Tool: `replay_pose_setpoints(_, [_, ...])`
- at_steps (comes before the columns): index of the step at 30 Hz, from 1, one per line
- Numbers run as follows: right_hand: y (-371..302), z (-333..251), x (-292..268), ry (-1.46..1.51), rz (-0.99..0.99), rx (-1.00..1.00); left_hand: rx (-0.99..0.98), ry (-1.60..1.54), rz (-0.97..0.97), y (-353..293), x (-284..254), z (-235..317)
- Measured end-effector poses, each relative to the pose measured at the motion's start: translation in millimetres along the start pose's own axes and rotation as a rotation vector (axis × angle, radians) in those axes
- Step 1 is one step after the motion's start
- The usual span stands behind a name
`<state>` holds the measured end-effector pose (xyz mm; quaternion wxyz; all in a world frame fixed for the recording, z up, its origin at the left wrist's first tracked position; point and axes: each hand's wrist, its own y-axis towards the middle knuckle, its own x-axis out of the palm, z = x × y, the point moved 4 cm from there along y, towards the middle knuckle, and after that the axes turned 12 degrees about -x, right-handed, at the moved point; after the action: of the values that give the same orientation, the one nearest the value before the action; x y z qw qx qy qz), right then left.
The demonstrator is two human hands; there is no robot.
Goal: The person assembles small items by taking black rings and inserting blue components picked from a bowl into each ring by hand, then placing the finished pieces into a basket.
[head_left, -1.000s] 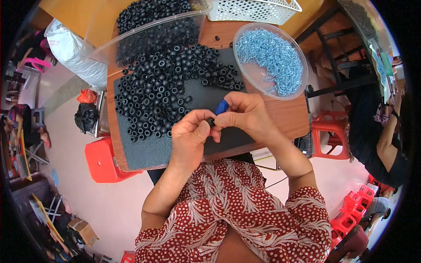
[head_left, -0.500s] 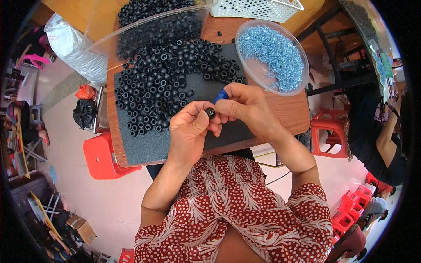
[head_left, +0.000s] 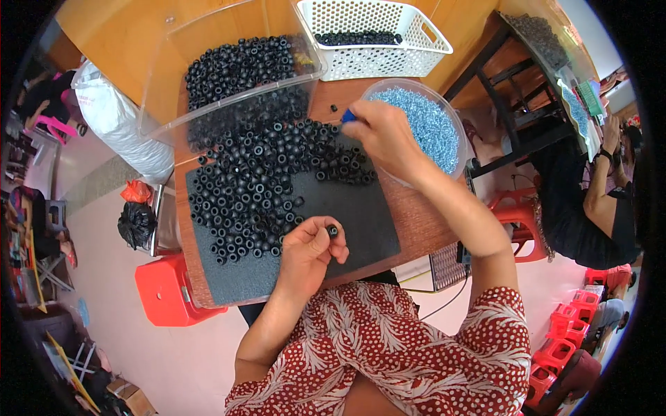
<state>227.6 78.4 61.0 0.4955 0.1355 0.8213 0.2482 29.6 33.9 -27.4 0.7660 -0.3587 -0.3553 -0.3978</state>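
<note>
My left hand [head_left: 305, 253] is closed above the near part of the dark mat, pinching a small black hollow cylindrical piece [head_left: 332, 231] with its open end showing. Higher up, my right hand [head_left: 388, 135] reaches over the near-left side of the round clear tub [head_left: 390, 173], which holds many small, shiny, light-blue pieces [head_left: 431, 125]. Its fingers are bent together, and something blue [head_left: 348, 116] shows at their tips; whether it is worn or held I cannot tell. A heap of similar black hollow pieces [head_left: 243, 187] lies to the left of both hands.
Behind the heap stands a clear plastic bin [head_left: 229, 104] of black pieces, beside a white perforated basket [head_left: 374, 61] holding more. A dark mat [head_left: 354, 222] covers part of the wooden table [head_left: 424, 222]. Red stools [head_left: 163, 291] and a white sack [head_left: 121, 114] flank it. Another person sits at right.
My hands have separated: the right moved up and away toward the tub, while the left keeps the black piece. The view has shifted, showing more of the bin and basket.
</note>
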Motion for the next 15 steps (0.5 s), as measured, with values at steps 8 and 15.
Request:
replay_pose_setpoints(8, [44.2,69.0,76.3,-0.501,-0.336,-0.166,-0.042,0.034,-0.049,4.0,-1.7,-7.6])
replay_pose_setpoints(15, [39.5,76.1,87.3,-0.431,-0.346,-0.15,-0.032,0.053,-0.027,1.4,-3.2,-8.5])
